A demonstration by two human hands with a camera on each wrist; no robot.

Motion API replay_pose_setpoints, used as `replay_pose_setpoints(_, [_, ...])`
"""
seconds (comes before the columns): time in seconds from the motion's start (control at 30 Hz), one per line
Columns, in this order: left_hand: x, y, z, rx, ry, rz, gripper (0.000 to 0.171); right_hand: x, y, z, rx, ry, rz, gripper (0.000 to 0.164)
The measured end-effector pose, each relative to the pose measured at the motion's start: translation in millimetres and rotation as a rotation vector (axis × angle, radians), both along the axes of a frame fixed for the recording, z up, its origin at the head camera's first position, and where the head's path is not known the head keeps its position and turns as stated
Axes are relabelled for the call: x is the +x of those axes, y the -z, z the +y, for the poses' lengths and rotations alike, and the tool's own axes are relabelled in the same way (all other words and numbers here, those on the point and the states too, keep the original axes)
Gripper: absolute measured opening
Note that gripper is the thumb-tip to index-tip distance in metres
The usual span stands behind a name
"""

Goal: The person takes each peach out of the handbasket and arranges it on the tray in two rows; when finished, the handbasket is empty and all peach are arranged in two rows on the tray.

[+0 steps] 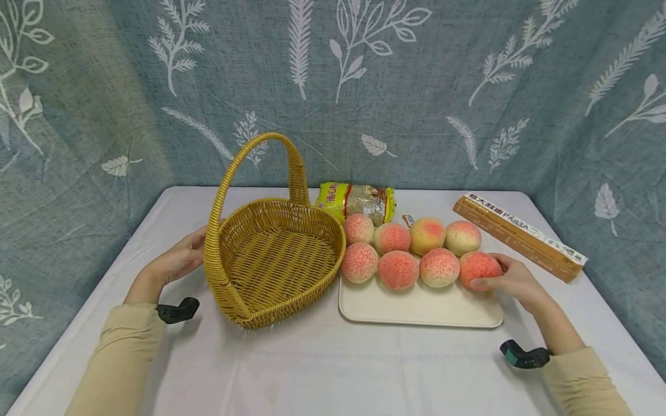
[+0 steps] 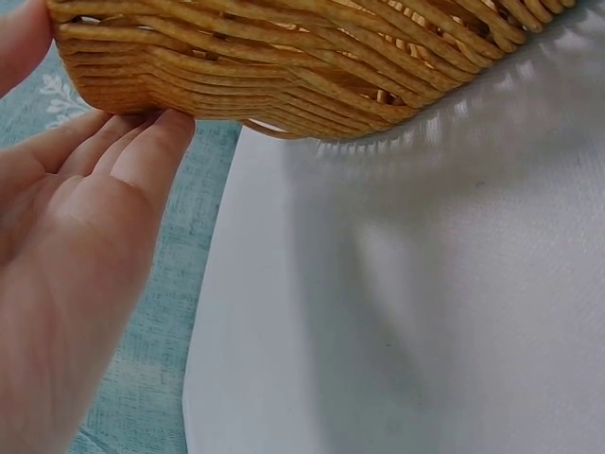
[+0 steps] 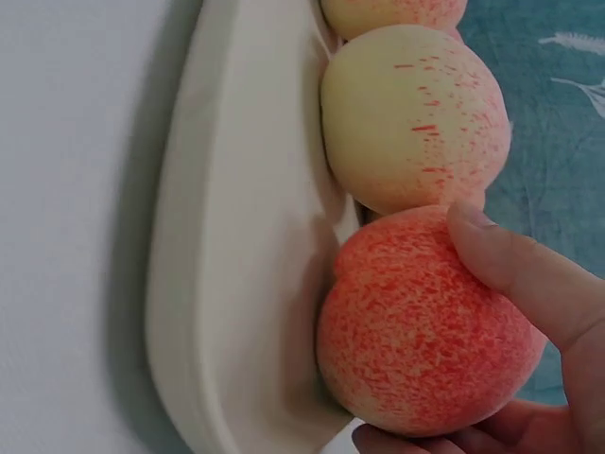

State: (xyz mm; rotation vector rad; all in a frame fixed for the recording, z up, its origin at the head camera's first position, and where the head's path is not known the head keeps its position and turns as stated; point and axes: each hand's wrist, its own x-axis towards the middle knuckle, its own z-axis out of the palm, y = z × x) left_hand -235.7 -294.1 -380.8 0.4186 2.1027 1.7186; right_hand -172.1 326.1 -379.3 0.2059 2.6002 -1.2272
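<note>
A woven wicker basket (image 1: 278,260) with a tall arched handle stands left of the middle, with nothing in it. At its left side my left hand (image 1: 182,257) grips the wicker; in the left wrist view the fingertips (image 2: 156,142) press under the woven wall and the thumb lies above. My right hand (image 1: 517,280) holds a red peach (image 1: 477,270) at the right end of the front row, thumb on top and fingers beneath in the right wrist view. Several other peaches (image 1: 398,270) sit in two rows on a cream tray (image 1: 421,309).
Behind the peaches lies a yellow-and-clear food packet (image 1: 359,201), with a small wrapped item (image 1: 408,220) beside it. A long pasta box (image 1: 520,236) lies slantwise at the back right. Patterned curtain (image 1: 333,115) hangs behind the white-covered table (image 1: 333,370).
</note>
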Motion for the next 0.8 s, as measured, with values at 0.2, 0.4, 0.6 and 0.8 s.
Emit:
replay_pose_setpoints(0.2, [0.3, -2.3, -0.2, -0.019, 0.007, -0.003, 0.088, -0.3, -4.2, 3.3, -0.011, -0.064, 0.009, 0.086])
replay_pose_setpoints(0.4, [0.5, -5.3, 0.6, -0.047, 0.021, -0.002, 0.090, -1.4, -7.2, 5.2, -0.033, -0.069, 0.002, 0.083])
replay_pose_setpoints(0.6, [0.3, -7.2, 1.6, -0.076, 0.021, -0.007, 0.090, -1.4, -9.6, 8.2, -0.061, -0.085, 0.015, 0.083])
replay_pose_setpoints(0.8, [0.3, -9.7, 3.2, -0.079, 0.042, -0.002, 0.089, -3.6, -16.7, 16.0, -0.074, -0.105, -0.032, 0.088])
